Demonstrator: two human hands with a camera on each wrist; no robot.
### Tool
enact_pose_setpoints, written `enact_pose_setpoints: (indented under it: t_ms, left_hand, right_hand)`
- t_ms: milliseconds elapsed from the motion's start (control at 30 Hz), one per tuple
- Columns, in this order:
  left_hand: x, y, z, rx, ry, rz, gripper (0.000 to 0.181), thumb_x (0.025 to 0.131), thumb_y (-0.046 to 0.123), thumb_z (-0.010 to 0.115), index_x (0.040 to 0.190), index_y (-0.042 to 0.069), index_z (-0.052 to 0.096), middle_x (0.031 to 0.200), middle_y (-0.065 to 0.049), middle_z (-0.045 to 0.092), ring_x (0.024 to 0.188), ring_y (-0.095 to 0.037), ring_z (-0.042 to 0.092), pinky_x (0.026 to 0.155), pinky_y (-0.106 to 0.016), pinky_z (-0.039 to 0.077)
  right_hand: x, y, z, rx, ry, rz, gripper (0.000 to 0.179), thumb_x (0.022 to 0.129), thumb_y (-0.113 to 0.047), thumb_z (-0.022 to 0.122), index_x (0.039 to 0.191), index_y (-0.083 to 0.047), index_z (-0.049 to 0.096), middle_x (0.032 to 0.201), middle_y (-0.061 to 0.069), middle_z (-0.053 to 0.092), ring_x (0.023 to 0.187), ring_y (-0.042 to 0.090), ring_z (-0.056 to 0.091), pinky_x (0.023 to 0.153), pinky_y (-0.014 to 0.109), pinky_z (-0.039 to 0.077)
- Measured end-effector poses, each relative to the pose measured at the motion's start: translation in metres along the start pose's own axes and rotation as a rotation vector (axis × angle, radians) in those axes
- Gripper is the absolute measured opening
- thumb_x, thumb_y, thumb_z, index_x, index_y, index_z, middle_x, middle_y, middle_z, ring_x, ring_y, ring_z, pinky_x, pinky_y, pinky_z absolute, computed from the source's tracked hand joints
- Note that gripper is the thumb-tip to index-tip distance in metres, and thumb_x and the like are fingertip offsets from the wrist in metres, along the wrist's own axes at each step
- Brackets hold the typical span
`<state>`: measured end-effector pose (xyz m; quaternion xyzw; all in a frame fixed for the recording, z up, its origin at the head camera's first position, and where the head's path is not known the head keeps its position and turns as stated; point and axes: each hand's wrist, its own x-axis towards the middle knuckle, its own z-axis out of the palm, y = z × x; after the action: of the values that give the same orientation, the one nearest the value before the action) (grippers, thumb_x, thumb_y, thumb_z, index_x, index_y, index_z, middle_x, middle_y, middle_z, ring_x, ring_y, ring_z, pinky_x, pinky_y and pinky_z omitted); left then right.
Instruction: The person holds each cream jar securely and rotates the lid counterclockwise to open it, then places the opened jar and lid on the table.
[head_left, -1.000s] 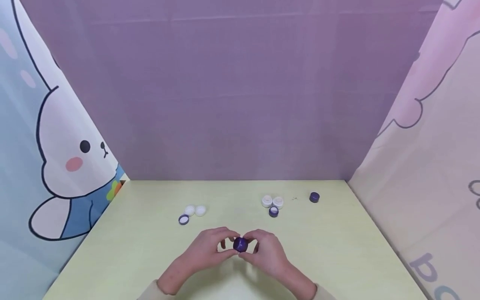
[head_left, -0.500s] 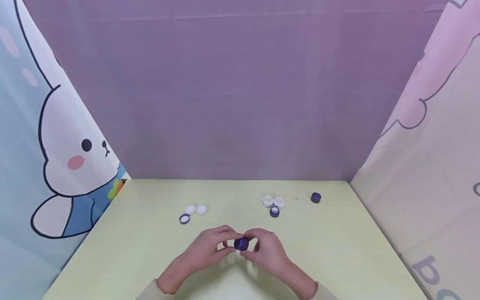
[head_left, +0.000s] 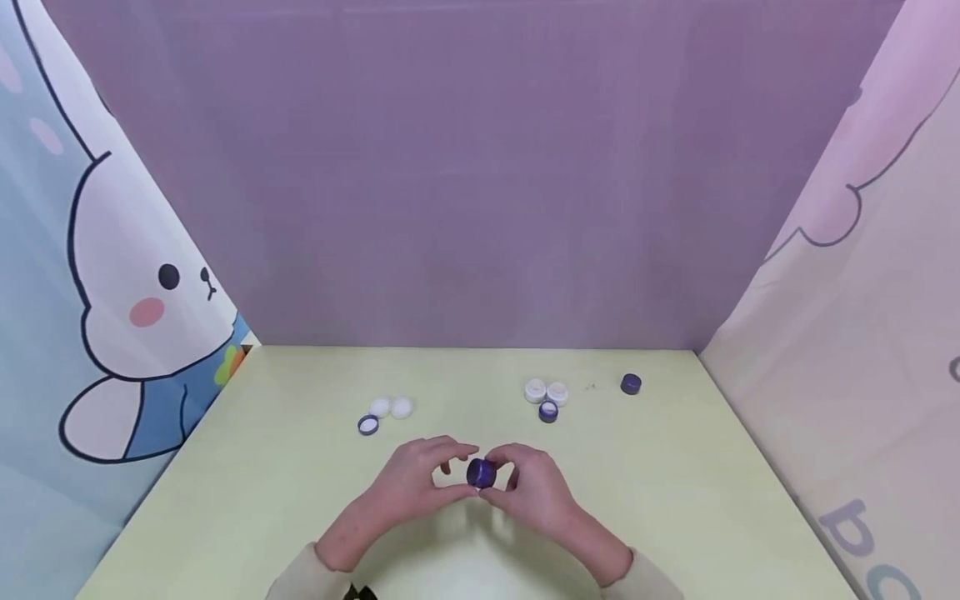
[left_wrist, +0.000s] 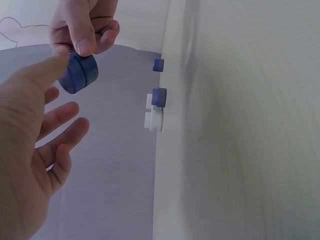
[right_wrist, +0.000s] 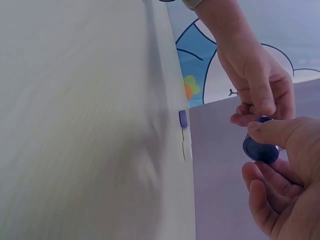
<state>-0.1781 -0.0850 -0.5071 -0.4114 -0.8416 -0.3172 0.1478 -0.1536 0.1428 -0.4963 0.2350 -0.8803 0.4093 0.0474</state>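
A small purple screw-top jar [head_left: 481, 473] is held up over the front of the table, tilted on its side, a seam running round it. My right hand [head_left: 534, 485] pinches it between thumb and fingertips. Opposite, my left hand [head_left: 412, 479] has its fingers spread apart, with the thumb tip right at the jar's lower edge. In the left wrist view the jar [left_wrist: 79, 74] overlaps the left thumb, and the other left fingers are loose below it. The right wrist view shows the jar's round dark end [right_wrist: 260, 150] under the right thumb.
At left lie two white lids [head_left: 391, 407] beside a purple lid [head_left: 368, 425], white inside. Right of centre stand two white jars [head_left: 536, 390] and an open purple jar [head_left: 548, 412]. Farther right is another small purple piece [head_left: 631, 383]. A purple cloth [head_left: 480, 183] hangs behind the table.
My left index finger has come off the jar and the left fingers have spread. The jar has turned so its side shows more. The head view has tipped slightly.
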Motion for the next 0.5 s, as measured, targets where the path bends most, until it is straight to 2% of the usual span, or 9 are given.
enact_pose_setpoints:
  t_ms: [100, 233, 333, 500]
  left_hand:
    - [-0.0011, -0.0001, -0.0006, -0.036, -0.038, -0.006, 0.045, 0.083, 0.03, 0.079, 0.125, 0.022, 0.065, 0.104, 0.014, 0.064, 0.075, 0.001, 0.057, 0.063, -0.012, 0.044]
    - [-0.0008, 0.0006, 0.0002, -0.093, -0.073, 0.012, 0.044, 0.083, 0.021, 0.079, 0.124, 0.024, 0.065, 0.108, 0.015, 0.063, 0.084, 0.001, 0.058, 0.066, -0.014, 0.049]
    - [0.0005, 0.0018, 0.0006, -0.114, -0.085, 0.031, 0.039, 0.084, 0.02, 0.079, 0.121, 0.022, 0.067, 0.108, 0.013, 0.064, 0.089, 0.001, 0.058, 0.067, -0.016, 0.051]
    - [0.0032, 0.0009, -0.0021, -0.097, -0.083, 0.005, 0.035, 0.084, 0.026, 0.078, 0.118, 0.024, 0.068, 0.106, 0.016, 0.064, 0.086, 0.0, 0.059, 0.068, -0.014, 0.049]
  right_hand:
    - [-0.0005, 0.0009, 0.0002, 0.025, -0.011, 0.01, 0.034, 0.073, -0.015, 0.086, 0.103, -0.012, 0.069, 0.094, -0.004, 0.067, 0.055, 0.002, 0.053, 0.051, 0.02, 0.048]
    - [-0.0027, 0.0026, 0.001, 0.051, -0.022, 0.014, 0.034, 0.073, -0.014, 0.086, 0.103, -0.012, 0.069, 0.094, -0.003, 0.067, 0.056, 0.003, 0.054, 0.052, 0.021, 0.048]
    - [-0.004, 0.0036, 0.001, 0.054, -0.034, 0.021, 0.034, 0.074, -0.015, 0.085, 0.104, -0.013, 0.069, 0.094, -0.005, 0.067, 0.055, 0.003, 0.054, 0.052, 0.021, 0.049]
    - [-0.0015, 0.0028, 0.0003, 0.058, -0.025, 0.011, 0.035, 0.074, -0.016, 0.085, 0.104, -0.014, 0.069, 0.095, -0.005, 0.067, 0.055, 0.002, 0.054, 0.052, 0.021, 0.049]
